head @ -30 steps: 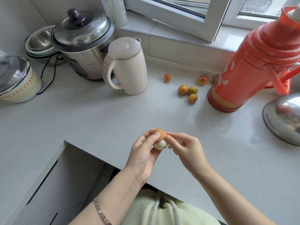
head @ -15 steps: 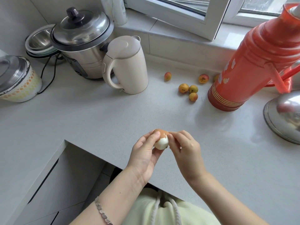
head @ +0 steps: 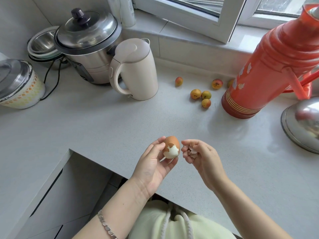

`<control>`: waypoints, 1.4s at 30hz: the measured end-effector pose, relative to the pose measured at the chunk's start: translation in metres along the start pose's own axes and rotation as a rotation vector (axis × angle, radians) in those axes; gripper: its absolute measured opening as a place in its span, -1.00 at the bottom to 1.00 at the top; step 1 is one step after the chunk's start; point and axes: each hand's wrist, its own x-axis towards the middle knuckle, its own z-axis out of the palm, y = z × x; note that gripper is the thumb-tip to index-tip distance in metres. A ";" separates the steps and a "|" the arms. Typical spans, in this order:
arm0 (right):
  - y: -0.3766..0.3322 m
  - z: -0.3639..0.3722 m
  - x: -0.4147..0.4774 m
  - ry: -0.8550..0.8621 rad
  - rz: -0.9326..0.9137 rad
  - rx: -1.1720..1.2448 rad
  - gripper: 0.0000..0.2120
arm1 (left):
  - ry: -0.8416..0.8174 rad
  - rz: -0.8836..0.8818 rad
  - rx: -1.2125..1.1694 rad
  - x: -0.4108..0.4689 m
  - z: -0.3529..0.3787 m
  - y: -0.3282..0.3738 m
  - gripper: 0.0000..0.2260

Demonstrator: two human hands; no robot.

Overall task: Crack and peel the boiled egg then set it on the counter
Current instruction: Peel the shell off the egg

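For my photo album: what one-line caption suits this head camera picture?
Over a grey counter, the left hand holds a partly peeled brown egg while the right hand holds shell pieces.

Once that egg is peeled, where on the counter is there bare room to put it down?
Widest bare counter lies ahead of the left hand, up to the white kettle. More lies right of the right hand, before the metal lid. Crowded: the small fruits by the red flask.

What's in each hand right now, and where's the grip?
Left hand grips the part-peeled egg, thumb on its side, fingers under it. Right hand holds shell bits in curled fingers.
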 end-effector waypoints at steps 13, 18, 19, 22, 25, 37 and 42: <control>0.000 0.007 0.001 -0.003 -0.116 -0.438 -0.84 | 0.030 0.195 0.337 0.001 0.004 -0.001 -0.83; 0.006 0.006 0.006 0.022 -0.230 -0.592 -0.85 | 0.067 0.261 0.368 0.002 0.007 -0.003 -0.86; 0.008 0.007 0.006 0.028 -0.256 -0.600 -0.84 | 0.073 0.269 0.368 0.002 0.007 -0.004 -0.86; 0.012 0.006 0.007 0.059 -0.314 -0.578 -0.84 | 0.089 0.286 0.386 0.001 0.009 -0.005 -0.86; 0.014 0.006 0.008 0.088 -0.384 -0.622 -0.84 | 0.113 0.292 0.404 0.000 0.010 -0.005 -0.86; 0.019 0.003 0.008 0.149 -0.520 -0.735 -0.87 | 0.078 0.205 0.339 -0.002 0.005 -0.002 -0.90; 0.009 0.007 0.007 0.107 -0.208 -0.274 -0.76 | -0.049 0.096 0.051 -0.004 0.006 0.002 -0.86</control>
